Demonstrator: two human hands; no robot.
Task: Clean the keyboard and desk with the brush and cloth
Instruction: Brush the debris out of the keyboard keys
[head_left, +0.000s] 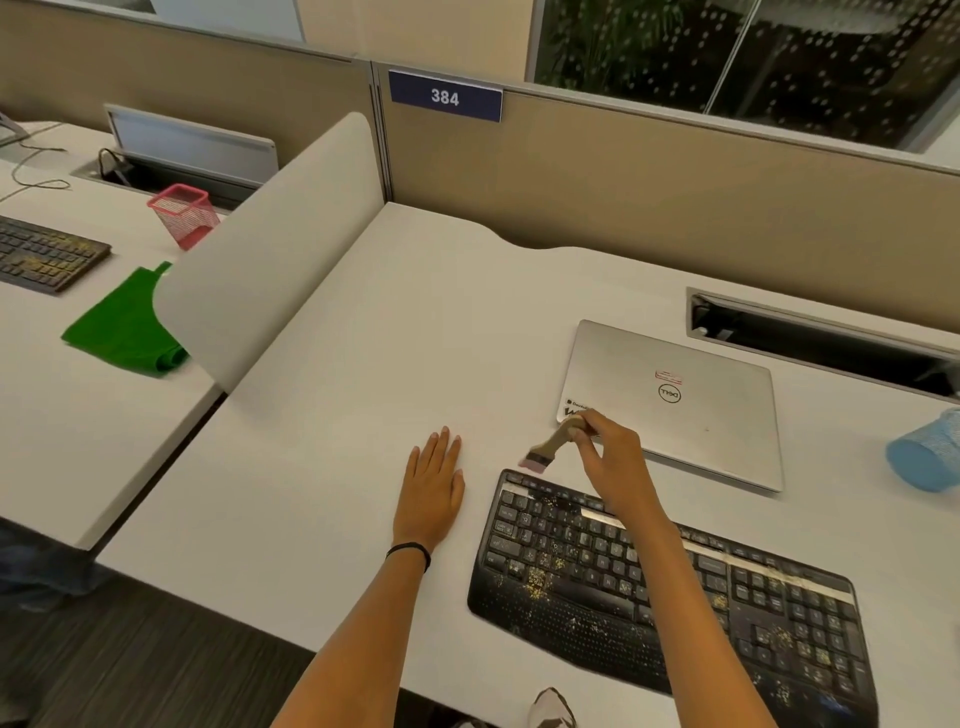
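Pinching the small wooden-handled brush with pink bristles (553, 444) at its handle end, the right hand (610, 457) tilts it, bristles down, near the far left corner of the black curved crumb-strewn keyboard (675, 587). Brush likely light with a stiff handle and soft bristles, so that grip suits it. Left hand (434, 483) lies flat on the white desk (415, 338), fingers straight and together. Soft green cloth (124, 322) lies on the neighbouring desk.

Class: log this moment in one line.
right hand grips small wooden brush by black crumb-strewn keyboard corner | left hand flat on white desk | green cloth on neighbouring desk
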